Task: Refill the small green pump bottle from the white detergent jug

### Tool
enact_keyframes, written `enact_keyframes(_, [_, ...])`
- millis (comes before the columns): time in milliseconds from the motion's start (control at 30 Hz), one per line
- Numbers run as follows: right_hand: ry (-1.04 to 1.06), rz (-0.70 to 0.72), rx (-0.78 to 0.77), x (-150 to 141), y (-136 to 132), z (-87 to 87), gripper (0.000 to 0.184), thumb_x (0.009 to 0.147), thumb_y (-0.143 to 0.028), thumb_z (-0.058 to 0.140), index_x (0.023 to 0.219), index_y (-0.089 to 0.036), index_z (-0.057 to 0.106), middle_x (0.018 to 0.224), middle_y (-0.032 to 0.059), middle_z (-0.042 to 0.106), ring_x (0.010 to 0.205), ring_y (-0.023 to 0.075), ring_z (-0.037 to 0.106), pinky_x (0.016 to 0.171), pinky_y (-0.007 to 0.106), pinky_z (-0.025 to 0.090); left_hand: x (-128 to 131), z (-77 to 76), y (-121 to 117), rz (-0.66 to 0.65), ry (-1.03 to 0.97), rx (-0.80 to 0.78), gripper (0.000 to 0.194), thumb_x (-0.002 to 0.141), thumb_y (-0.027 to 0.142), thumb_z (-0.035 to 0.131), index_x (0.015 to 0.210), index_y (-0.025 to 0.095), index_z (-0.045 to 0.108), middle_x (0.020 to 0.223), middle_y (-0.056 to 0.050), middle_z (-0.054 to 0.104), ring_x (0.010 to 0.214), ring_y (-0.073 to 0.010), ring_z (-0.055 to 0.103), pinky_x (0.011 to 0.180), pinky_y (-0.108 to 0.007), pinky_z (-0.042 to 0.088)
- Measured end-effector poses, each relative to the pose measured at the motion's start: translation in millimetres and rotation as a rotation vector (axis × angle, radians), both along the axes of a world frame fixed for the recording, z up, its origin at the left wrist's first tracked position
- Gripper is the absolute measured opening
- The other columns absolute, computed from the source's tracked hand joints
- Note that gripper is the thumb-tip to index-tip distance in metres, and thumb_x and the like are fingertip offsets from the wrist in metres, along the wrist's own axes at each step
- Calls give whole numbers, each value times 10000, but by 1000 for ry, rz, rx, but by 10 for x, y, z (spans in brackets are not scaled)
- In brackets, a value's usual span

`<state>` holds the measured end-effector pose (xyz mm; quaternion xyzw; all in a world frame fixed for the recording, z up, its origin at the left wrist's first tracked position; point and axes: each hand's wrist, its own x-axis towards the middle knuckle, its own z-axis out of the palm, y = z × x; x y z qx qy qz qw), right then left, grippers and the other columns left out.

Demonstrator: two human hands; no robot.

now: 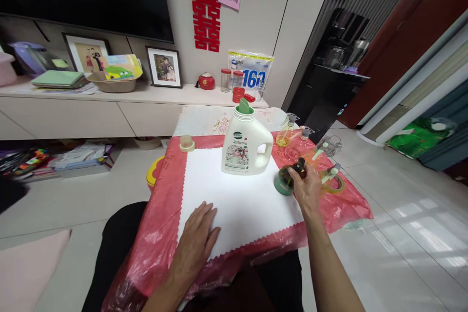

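My left hand (197, 234) lies flat, fingers stretched out, on the white sheet (248, 209) with scalloped edges. On the right side of the sheet, my right hand (309, 187) has its fingers closed around the black top of a dark green pump bottle (282, 184). My fingers partly hide that top. Between and beyond my hands stands a white detergent jug (237, 144) with its handle to the right. Its mouth shows a green pouring spout (244, 106). A pale translucent cap (186, 143) rests apart at the sheet's far left corner.
Clear pump bottles (284, 135) and a roll of tape (334, 184) crowd the table's right side. Red plastic film (157, 234) covers the table. Behind it, a low cabinet (164, 95) carries photo frames, jars and a basket (113, 83). A yellow-and-red stool (153, 173) sits left.
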<state>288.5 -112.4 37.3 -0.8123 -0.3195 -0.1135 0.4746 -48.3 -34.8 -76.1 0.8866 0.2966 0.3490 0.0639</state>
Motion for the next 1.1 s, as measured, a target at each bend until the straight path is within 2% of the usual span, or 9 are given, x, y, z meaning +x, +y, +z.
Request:
enact_keyframes(100, [20, -18, -6, 65, -7, -109, 645, 735, -719, 523, 935, -117, 644, 921, 111, 607, 857, 224, 512, 831, 374, 415, -3, 7, -3, -8, 13, 38, 354, 999, 295, 509, 1331, 183, 555, 1346, -143, 664, 1292, -319, 608, 1030, -513, 558])
enact_keyframes(200, [17, -4, -6, 74, -35, -155, 651, 733, -706, 554, 998, -122, 669, 998, 117, 619, 951, 249, 519, 908, 399, 420, -8, 17, 3, -11, 1, 53, 328, 999, 295, 510, 1304, 194, 575, 1344, -136, 667, 1276, -315, 619, 1024, -509, 562])
enact_keyframes(367, [37, 29, -1, 50, -96, -203, 725, 732, -671, 599, 1209, -128, 660, 1093, 122, 622, 1021, 279, 527, 964, 453, 429, -12, 16, 22, -26, -6, 64, 317, 1001, 315, 514, 1275, 178, 597, 1326, -139, 679, 1264, -316, 626, 1017, -508, 566])
enact_keyframes(500, [63, 69, 21, -9, -113, -261, 860, 718, -622, 659, 1413, -129, 542, 1196, 139, 597, 1096, 292, 536, 994, 457, 444, -9, -2, 28, -17, -10, 53, 327, 1005, 351, 505, 1271, 189, 605, 1324, -133, 684, 1265, -312, 630, 1035, -503, 557])
enact_keyframes(633, [101, 85, 49, -98, -122, -372, 1022, 713, -583, 682, 1555, -108, 351, 1346, 175, 516, 1211, 304, 510, 1040, 451, 444, -12, -18, 20, -4, -22, 33, 314, 1003, 345, 508, 1269, 210, 606, 1318, -115, 691, 1263, -302, 636, 1043, -490, 559])
enact_keyframes(733, [141, 73, 65, -147, -126, -488, 1124, 705, -591, 679, 1599, -80, 229, 1445, 205, 425, 1310, 317, 453, 1112, 462, 398, -13, -22, 10, -1, -27, 8, 319, 1001, 351, 519, 1276, 217, 608, 1324, -107, 691, 1261, -304, 639, 1033, -496, 569])
enact_keyframes(833, [186, 51, 70, -161, -118, -585, 1191, 680, -624, 678, 1607, -58, 190, 1504, 215, 350, 1387, 338, 380, 1180, 490, 318, -7, -13, -1, 7, -42, 5, 327, 1001, 353, 521, 1287, 218, 606, 1325, -106, 693, 1257, -301, 644, 1026, -499, 574])
enact_keyframes(933, [224, 33, 68, -169, -125, -636, 1224, 647, -653, 691, 1601, -46, 221, 1503, 216, 356, 1391, 364, 376, 1193, 514, 289, -3, 10, -9, 23, -43, 37, 326, 1005, 354, 517, 1287, 216, 604, 1312, -103, 704, 1235, -289, 661, 1014, -478, 587])
enact_keyframes(1100, [281, 16, 67, -242, -277, -705, 1227, 638, -739, 665, 1588, -55, 294, 1501, 209, 377, 1378, 402, 393, 1168, 546, 316, -17, -9, 8, 45, -38, 119, 345, 1010, 392, 506, 1304, 236, 599, 1291, -76, 724, 1192, -258, 693, 974, -409, 615])
